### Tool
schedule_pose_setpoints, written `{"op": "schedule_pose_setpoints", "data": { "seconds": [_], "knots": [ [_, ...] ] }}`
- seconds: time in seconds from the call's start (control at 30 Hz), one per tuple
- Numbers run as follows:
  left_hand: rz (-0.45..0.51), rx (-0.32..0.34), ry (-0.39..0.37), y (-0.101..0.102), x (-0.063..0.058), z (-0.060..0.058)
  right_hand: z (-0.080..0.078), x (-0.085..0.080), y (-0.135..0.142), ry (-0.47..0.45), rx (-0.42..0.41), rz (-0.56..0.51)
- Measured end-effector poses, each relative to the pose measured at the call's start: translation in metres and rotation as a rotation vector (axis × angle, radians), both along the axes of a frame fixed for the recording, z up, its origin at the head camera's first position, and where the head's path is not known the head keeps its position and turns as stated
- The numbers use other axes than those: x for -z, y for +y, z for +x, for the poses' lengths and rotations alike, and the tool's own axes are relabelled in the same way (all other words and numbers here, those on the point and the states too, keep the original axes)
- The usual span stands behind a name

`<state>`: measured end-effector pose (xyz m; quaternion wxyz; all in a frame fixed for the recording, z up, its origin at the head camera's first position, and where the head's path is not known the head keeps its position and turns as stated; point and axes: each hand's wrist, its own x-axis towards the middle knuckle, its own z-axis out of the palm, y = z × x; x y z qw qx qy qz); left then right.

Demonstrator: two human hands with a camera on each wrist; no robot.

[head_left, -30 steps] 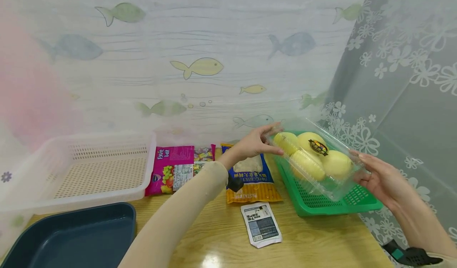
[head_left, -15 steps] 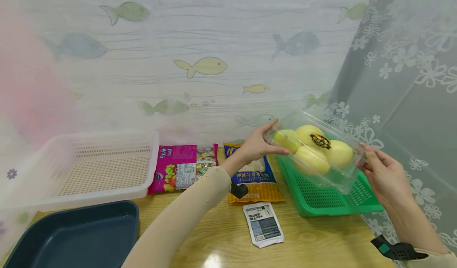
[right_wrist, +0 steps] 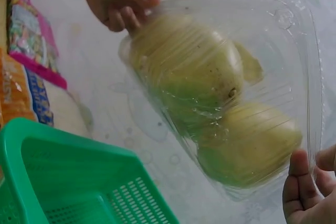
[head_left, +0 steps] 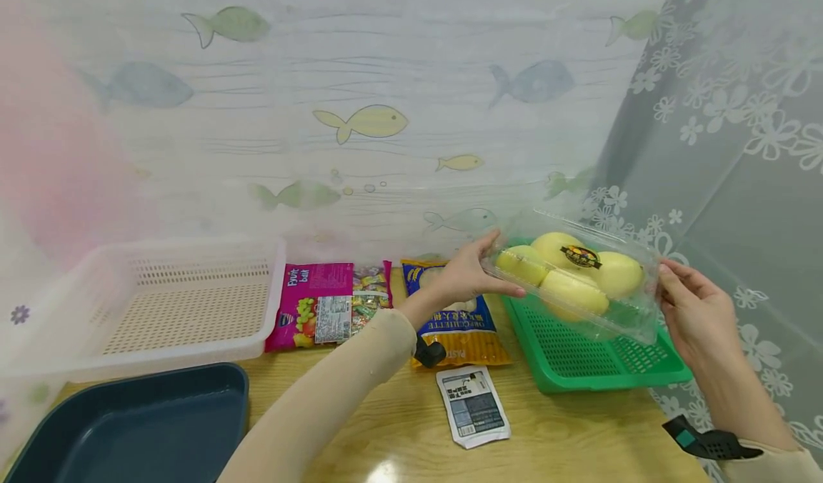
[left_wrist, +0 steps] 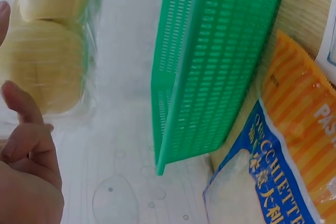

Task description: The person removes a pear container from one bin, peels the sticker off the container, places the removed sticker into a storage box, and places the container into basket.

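Both hands hold up a clear plastic box (head_left: 633, 315) of round, pale yellow fruits (head_left: 574, 295), with a black and gold label on top. It hangs tilted above the green basket (head_left: 598, 382). My left hand (head_left: 468, 274) grips its left end, thumb toward the front and fingers at the back. My right hand (head_left: 697, 308) pinches the right end; in the right wrist view, its fingertips (right_wrist: 300, 163) meet the box's thin edge. Seen from below in that view, several fruits (right_wrist: 184, 59) press against the plastic.
Left of the basket lie a pasta bag (head_left: 459, 344), a pink candy bag (head_left: 315, 294) and a small white packet (head_left: 474, 406) on the wooden table (head_left: 386, 426). A white basket (head_left: 193, 358) and a dark blue tray (head_left: 246, 404) stand at the left. Printed curtains hang behind.
The box has shifted a little to the right and its right end sits higher, so it is less slanted. Both hands moved with it, and the right hand's grip shifted along its end.
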<state>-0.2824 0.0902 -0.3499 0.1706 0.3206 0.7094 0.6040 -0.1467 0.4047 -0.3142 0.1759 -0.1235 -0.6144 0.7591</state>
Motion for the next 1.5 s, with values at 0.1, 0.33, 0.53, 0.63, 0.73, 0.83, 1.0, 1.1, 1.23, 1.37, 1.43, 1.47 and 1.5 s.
{"op": "schedule_pose_setpoints", "data": {
  "seconds": [0.1,0.33,0.53,0.63,0.73,0.83,1.0,1.1,1.23,1.37,1.43,1.47,1.5],
  "knots": [
    [0.018,-0.032,0.019,0.003,0.002,0.003,-0.001,0.000,-0.001,0.009,0.029,-0.010],
    [0.008,-0.138,0.081,0.009,0.006,0.007,0.003,0.008,-0.005,0.043,-0.064,0.104],
    [-0.038,-0.205,0.110,0.009,0.010,0.009,0.009,0.012,-0.009,0.199,-0.237,0.187],
    [-0.062,-0.241,0.134,0.009,0.014,0.010,0.010,0.012,-0.011,0.297,-0.322,0.219],
    [-0.062,-0.276,0.153,0.009,0.015,0.013,0.010,0.011,-0.012,0.308,-0.373,0.295],
    [-0.063,-0.301,0.170,0.008,0.013,0.015,0.011,0.010,-0.012,0.219,-0.384,0.451],
    [-0.079,-0.316,0.186,0.008,0.012,0.017,0.013,0.011,-0.013,0.081,-0.351,0.636],
    [-0.066,-0.297,0.156,0.009,0.014,0.017,0.014,0.010,-0.014,0.071,-0.338,0.644],
    [0.003,-0.245,0.066,0.010,0.017,0.018,0.014,0.011,-0.014,0.082,-0.320,0.655],
    [0.072,-0.231,0.017,0.008,0.018,0.018,0.013,0.013,-0.015,0.050,-0.279,0.724],
    [0.077,-0.245,0.026,0.007,0.017,0.016,0.012,0.014,-0.015,0.031,-0.269,0.757],
    [0.078,-0.253,0.031,0.007,0.017,0.016,0.012,0.015,-0.015,0.026,-0.269,0.762],
    [0.085,-0.256,0.032,0.007,0.018,0.015,0.011,0.016,-0.015,0.025,-0.274,0.763]
  ]
}}
